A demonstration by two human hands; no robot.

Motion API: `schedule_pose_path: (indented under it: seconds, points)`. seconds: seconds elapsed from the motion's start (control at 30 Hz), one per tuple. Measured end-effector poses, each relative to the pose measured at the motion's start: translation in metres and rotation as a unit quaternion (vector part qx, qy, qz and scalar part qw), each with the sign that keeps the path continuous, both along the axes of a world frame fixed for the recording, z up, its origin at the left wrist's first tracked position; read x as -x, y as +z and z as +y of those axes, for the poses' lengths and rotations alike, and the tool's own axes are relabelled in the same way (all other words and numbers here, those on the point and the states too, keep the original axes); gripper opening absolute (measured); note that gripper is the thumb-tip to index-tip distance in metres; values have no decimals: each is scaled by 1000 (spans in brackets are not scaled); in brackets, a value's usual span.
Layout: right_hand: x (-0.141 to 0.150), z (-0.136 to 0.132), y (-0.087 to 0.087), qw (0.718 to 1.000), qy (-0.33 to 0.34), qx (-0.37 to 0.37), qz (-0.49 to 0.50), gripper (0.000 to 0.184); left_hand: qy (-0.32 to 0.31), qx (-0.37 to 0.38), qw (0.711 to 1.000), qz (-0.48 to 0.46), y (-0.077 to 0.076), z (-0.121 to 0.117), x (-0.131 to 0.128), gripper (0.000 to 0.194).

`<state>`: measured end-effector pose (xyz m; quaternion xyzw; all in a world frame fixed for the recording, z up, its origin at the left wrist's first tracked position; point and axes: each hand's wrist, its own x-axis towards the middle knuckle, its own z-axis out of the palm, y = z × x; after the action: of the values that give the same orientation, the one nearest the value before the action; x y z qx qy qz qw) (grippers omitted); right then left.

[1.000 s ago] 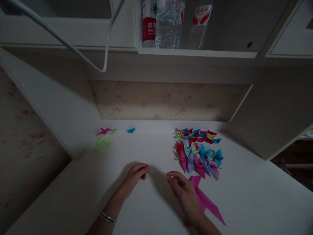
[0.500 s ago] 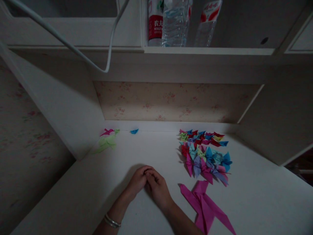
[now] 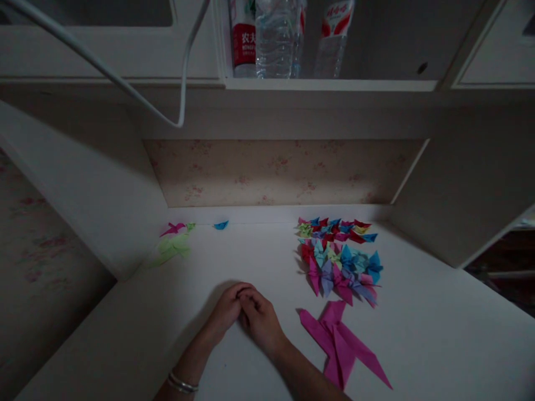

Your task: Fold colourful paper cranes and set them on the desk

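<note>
My left hand [image 3: 228, 308] and my right hand [image 3: 263, 324] rest together on the white desk, fingers curled in and touching each other. Both are closed; no object shows in either, though the space between the palms is hidden. A silver bangle circles my left wrist. To the right of my hands lies a large magenta origami crane [image 3: 340, 342] with its wings spread. Behind it, several small folded paper cranes [image 3: 340, 267] in red, blue, teal, purple and pink sit packed in rows.
At the back left of the desk [image 3: 137, 334] lie a light green paper crane [image 3: 174, 247], a small magenta one [image 3: 173, 228] and a small blue folded piece [image 3: 221, 225]. Plastic bottles [image 3: 273, 44] stand on the shelf above. A white cable [image 3: 121, 83] hangs at the upper left.
The view has turned slightly to the right, so everything sits further left in the picture. My hands keep the same closed pose together.
</note>
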<state>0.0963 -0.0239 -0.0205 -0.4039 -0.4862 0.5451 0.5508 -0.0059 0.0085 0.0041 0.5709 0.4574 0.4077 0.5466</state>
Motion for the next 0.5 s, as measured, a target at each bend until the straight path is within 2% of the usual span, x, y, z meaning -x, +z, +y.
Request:
schedule_pose_path:
  seconds: [0.33, 0.5]
  points:
    - [0, 1, -1, 1000, 11, 1, -5, 32, 6, 22, 1000, 11, 4, -2, 0, 33]
    - [0, 1, -3, 1000, -4, 4, -24, 37, 8, 21, 1000, 8, 5, -3, 0, 32]
